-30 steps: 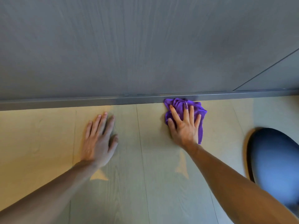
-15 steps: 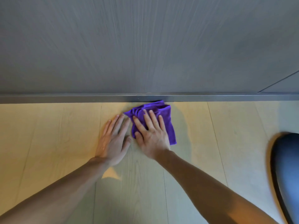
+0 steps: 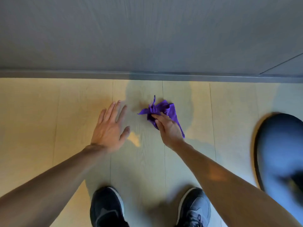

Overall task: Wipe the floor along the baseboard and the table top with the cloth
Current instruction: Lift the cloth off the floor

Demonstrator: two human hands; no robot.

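A crumpled purple cloth (image 3: 161, 110) is bunched in my right hand (image 3: 168, 128), whose fingers pinch it just above the light wooden floor (image 3: 65, 120). The cloth sits a little way back from the grey baseboard (image 3: 147, 76), no longer against it. My left hand (image 3: 110, 128) is beside it on the left, flat and spread, holding nothing, hovering at or just over the floor. Whether the palm touches the boards is unclear. No table top can be recognised for certain in this view.
A grey wood-grain wall (image 3: 147, 33) rises behind the baseboard. A dark blue rounded object (image 3: 280, 153) fills the right side, blurred. My two dark shoes (image 3: 106, 208) (image 3: 195, 208) stand at the bottom edge.
The cloth was pressed flat against the baseboard under my right hand; now it is gathered up and pulled back from the wall. The view has risen, showing my shoes. My left hand has lifted and spread.
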